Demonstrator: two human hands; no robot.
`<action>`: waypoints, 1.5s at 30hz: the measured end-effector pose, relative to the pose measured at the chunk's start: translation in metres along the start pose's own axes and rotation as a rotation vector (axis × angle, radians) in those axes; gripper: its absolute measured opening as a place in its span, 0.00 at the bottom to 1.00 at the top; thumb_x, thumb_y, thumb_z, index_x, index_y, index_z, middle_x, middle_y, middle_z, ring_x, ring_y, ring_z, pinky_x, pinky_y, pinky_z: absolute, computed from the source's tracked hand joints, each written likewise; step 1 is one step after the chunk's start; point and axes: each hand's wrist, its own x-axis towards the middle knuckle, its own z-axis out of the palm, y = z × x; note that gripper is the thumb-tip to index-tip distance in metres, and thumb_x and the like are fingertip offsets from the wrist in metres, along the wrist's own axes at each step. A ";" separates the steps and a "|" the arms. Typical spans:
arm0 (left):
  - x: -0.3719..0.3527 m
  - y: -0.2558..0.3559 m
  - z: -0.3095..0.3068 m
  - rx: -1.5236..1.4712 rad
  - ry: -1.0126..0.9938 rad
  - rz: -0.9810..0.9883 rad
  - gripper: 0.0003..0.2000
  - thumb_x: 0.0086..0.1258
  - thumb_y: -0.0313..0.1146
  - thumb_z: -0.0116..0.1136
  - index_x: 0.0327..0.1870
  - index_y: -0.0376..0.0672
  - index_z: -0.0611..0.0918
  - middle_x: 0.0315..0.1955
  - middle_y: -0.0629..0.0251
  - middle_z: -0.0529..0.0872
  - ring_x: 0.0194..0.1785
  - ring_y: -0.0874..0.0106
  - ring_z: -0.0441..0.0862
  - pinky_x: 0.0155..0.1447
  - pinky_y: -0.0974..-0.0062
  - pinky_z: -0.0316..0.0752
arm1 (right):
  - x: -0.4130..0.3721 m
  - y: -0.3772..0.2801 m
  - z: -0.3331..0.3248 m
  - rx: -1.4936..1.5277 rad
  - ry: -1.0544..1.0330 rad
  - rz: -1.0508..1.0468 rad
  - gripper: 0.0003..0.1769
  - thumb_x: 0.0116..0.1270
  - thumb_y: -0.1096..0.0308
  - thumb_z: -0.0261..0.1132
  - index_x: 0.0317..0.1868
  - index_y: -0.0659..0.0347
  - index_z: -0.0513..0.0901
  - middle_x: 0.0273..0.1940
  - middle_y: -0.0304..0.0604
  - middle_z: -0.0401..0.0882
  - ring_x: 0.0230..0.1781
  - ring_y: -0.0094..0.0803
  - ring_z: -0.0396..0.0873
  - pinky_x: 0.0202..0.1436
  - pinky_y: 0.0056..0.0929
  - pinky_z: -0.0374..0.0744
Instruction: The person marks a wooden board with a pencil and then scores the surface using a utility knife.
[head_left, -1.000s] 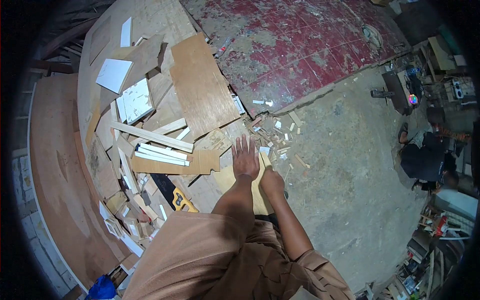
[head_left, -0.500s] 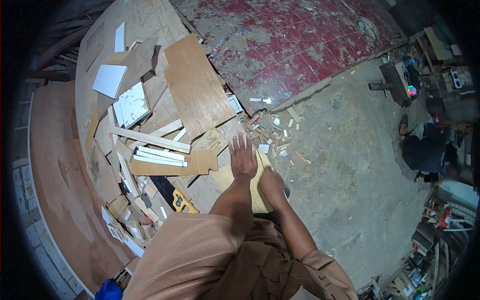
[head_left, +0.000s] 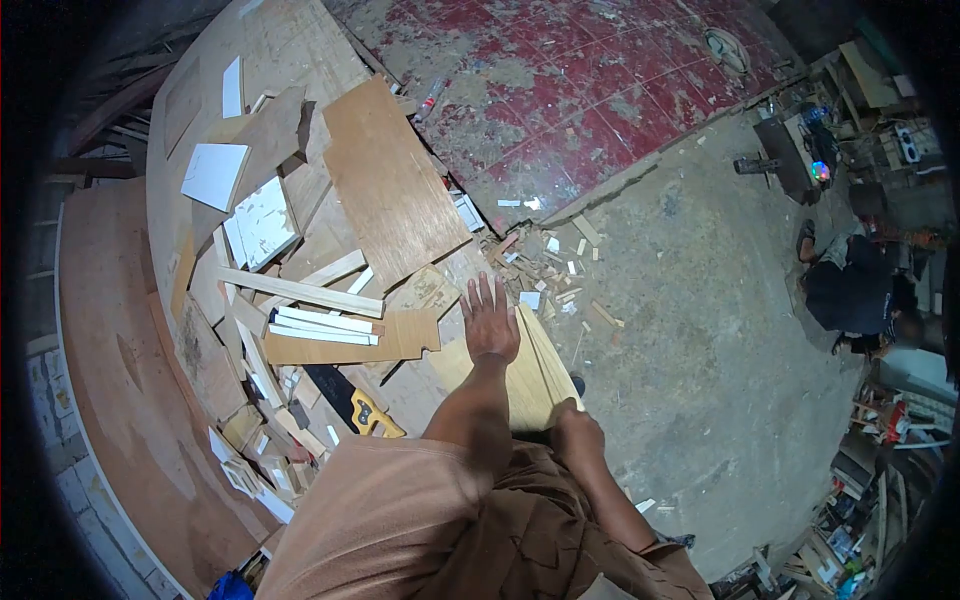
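Observation:
My left hand [head_left: 489, 322] lies flat on a pale yellow wooden board [head_left: 520, 385], its fingers spread and pointing away from me. At the board's right edge, close to my body, my right hand [head_left: 577, 436] is closed; what it grips, if anything, is hidden. A long narrow slit or edge runs along the board's right side. To the left of the board rests a handsaw with a yellow handle [head_left: 372, 415] and a dark blade. White strips [head_left: 325, 327] lie on a brown wooden piece [head_left: 405, 335] beyond the saw.
A large plywood sheet [head_left: 390, 180] and white panels [head_left: 215, 173] lie ahead and left. Small offcuts [head_left: 550, 265] litter the concrete floor [head_left: 680, 350]. Red tiles [head_left: 580, 90] are at the top. Another person [head_left: 850, 290] crouches at the far right.
My right hand has moved back toward my body along the board's right edge. My left hand stays on the board, nearly still. The view has shifted slightly.

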 end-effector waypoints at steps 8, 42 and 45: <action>0.000 -0.002 0.004 -0.024 0.018 0.008 0.31 0.74 0.41 0.41 0.77 0.44 0.54 0.78 0.52 0.45 0.80 0.50 0.39 0.79 0.49 0.37 | 0.102 -0.055 -0.008 -0.051 0.070 -0.138 0.16 0.66 0.69 0.51 0.43 0.69 0.83 0.41 0.64 0.84 0.44 0.57 0.84 0.47 0.51 0.81; 0.002 -0.003 0.001 -0.040 -0.018 -0.010 0.30 0.75 0.42 0.40 0.77 0.46 0.54 0.78 0.55 0.44 0.80 0.52 0.39 0.80 0.51 0.36 | 0.037 -0.006 -0.010 -0.099 0.038 -0.040 0.13 0.64 0.71 0.52 0.44 0.70 0.77 0.36 0.67 0.83 0.40 0.62 0.84 0.46 0.55 0.81; -0.001 -0.001 0.001 -0.012 -0.033 -0.009 0.31 0.75 0.42 0.40 0.78 0.46 0.53 0.78 0.55 0.44 0.80 0.52 0.39 0.80 0.51 0.36 | 0.038 -0.016 -0.017 -0.106 0.018 -0.017 0.13 0.64 0.70 0.53 0.44 0.70 0.78 0.37 0.67 0.83 0.40 0.61 0.84 0.46 0.54 0.81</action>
